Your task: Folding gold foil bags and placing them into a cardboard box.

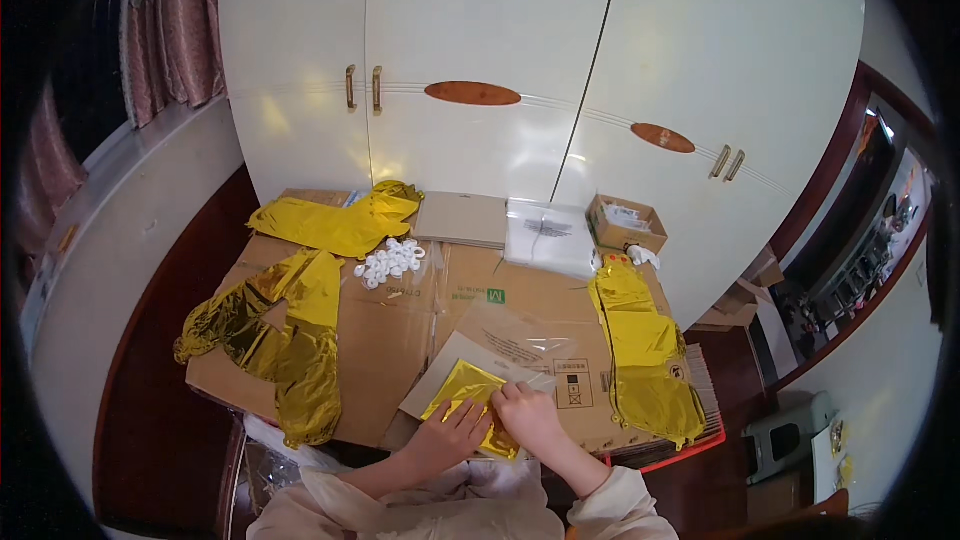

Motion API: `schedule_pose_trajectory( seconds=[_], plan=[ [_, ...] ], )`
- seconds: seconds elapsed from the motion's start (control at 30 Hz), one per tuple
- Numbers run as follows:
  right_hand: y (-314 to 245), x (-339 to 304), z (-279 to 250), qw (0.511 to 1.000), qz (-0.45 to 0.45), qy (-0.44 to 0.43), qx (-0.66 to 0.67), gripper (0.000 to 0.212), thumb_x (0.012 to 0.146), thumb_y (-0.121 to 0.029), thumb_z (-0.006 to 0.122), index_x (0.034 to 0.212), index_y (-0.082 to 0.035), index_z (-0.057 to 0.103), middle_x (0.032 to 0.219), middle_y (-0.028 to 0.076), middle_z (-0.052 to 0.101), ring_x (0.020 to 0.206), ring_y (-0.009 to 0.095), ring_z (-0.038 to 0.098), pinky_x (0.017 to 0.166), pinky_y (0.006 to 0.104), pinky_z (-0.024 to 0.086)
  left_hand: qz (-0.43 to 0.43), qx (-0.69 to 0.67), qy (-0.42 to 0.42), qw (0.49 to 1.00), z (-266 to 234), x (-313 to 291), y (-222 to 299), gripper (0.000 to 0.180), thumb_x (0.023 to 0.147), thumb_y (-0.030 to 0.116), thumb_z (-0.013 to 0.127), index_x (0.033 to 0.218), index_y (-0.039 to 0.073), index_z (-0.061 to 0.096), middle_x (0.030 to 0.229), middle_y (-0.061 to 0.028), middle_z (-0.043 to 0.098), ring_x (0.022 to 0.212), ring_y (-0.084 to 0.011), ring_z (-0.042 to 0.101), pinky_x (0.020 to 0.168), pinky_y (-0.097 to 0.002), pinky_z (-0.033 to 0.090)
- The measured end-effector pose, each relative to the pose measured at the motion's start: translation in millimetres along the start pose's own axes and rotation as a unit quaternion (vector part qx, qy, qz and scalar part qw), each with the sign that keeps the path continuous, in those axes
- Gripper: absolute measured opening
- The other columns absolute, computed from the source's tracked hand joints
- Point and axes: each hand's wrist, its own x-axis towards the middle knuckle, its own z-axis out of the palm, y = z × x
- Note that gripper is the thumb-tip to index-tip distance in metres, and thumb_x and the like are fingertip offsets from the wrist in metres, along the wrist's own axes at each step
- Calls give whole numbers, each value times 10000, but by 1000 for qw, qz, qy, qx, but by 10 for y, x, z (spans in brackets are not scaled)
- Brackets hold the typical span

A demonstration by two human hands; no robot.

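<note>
A folded gold foil balloon [463, 380] lies on a grey-beige card sheet [425, 398] near the front edge of the cardboard-covered work surface. My left hand [452, 434] rests on the foil with its fingers stretched out and slightly spread. Close beside it, my right hand [528, 416] has its fingers curled down at the foil's right edge, gripping it; the fingertips are partly hidden. Just beyond my hands, a clear plastic bag [515, 335] with printing lies partly over the card.
Flat gold foil balloons lie at the left [310, 340], back left [330, 225] and right [645, 340]. Behind are small white rings [390, 262], a card stack [462, 220], clear bags [548, 238] and a small cardboard box [627, 225]. White cabinets [480, 20] stand behind.
</note>
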Motion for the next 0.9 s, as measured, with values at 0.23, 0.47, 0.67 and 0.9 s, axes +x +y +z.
schedule_pose_trajectory(
  seconds=[0.23, 0.47, 0.67, 0.9],
  plan=[
    [103, -48, 7, 1000, 22, 21, -1, 66, 717, -138, 633, 757, -95, 602, 766, 40, 593, 753, 194, 642, 557, 316, 549, 15, 22, 6, 1000, 56, 67, -2, 371, 857, 219, 557, 1178, 44, 621, 1149, -132, 648, 1107, -259, 617, 903, -467, 508],
    [150, -259, 17, 997, 71, 19, -24, 82, 750, -153, 635, 712, -106, 578, 724, 36, 576, 702, 207, 630, 546, 335, 530, 3, 5, 2, 1000, -32, 26, -26, 355, 851, 207, 564, 1155, 34, 627, 1139, -147, 649, 1103, -283, 619, 907, -478, 507],
    [72, -289, -124, 999, 52, 10, -1, 34, 734, -120, 627, 746, -96, 606, 734, 32, 583, 724, 199, 637, 540, 320, 535, 6, 16, 11, 1000, 88, 68, -11, 357, 847, 207, 569, 1155, 34, 626, 1145, -149, 644, 1095, -277, 620, 905, -467, 508],
    [45, -318, -198, 998, 58, 14, 29, 48, 734, -128, 637, 742, -105, 595, 726, 25, 574, 735, 197, 633, 562, 322, 538, -1, 11, 25, 1000, 175, 199, -48, 355, 849, 212, 569, 1155, 39, 620, 1167, -133, 639, 1107, -250, 613, 903, -442, 506]
  ],
)
